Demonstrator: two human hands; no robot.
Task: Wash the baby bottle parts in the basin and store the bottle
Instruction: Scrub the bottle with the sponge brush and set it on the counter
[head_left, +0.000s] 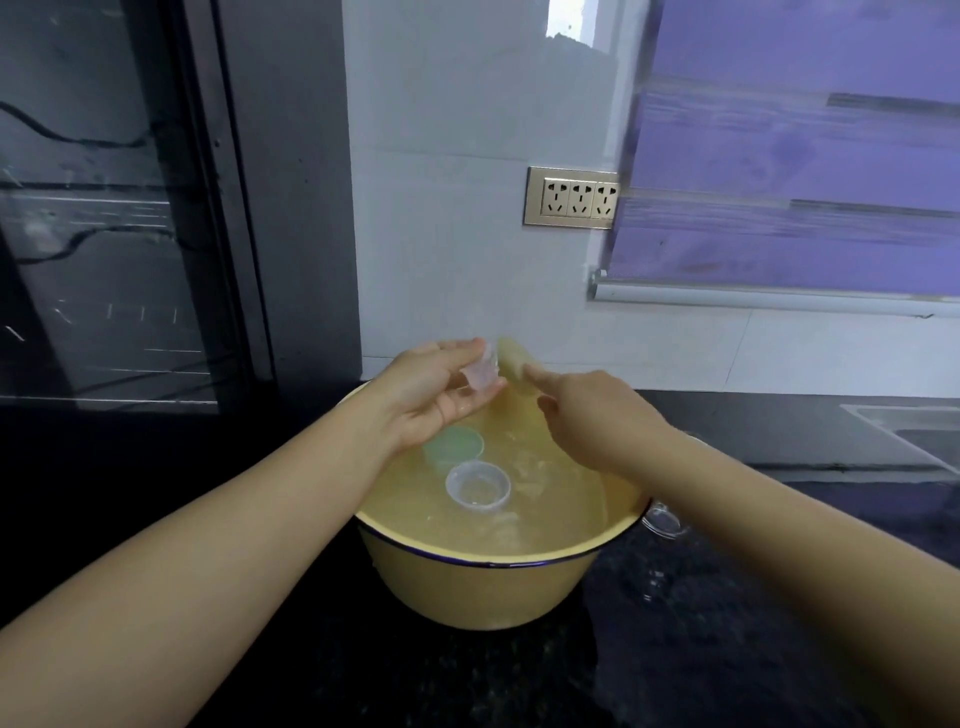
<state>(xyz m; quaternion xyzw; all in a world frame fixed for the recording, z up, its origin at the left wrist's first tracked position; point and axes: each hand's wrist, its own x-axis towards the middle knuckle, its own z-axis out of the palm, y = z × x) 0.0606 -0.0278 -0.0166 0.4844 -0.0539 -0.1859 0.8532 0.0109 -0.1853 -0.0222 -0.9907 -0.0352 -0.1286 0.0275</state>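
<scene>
Our left hand (441, 395) hangs over the far side of the basin (483, 587), palm turned up and towards the right. Its grip is closed on a small clear part (482, 370) of the bottle, pinched between thumb and fingertips above the water. The part is soft-looking and blurred. We take it for the teat, but we cannot make out which way its long axis runs.

Our right hand (597, 415) is just beside it to the right, at about the same height and seen from the back. Its forefinger is stretched out towards the held part, the tip close to it but not plainly touching. The other fingers are hidden under the hand, so we cannot tell whether this grip is clenched, slack or holding something.

What the next move turns on is that the part lies directly left of that fingertip, across a small gap. We judge that the right hand need only travel a little leftward to rub or take it, while the left keeps it steady.

Below the left wrist a green ring (453, 446) sits in the water. Nearer to us a clear cap (478, 486) floats mouth up, apart from both hands. The basin stands on a dark table (363, 675). A clear glassy thing (665, 519), perhaps the bottle itself, shows just past its right rim under our right forearm. The washing looks to be in mid-course, with storing yet to come.
</scene>
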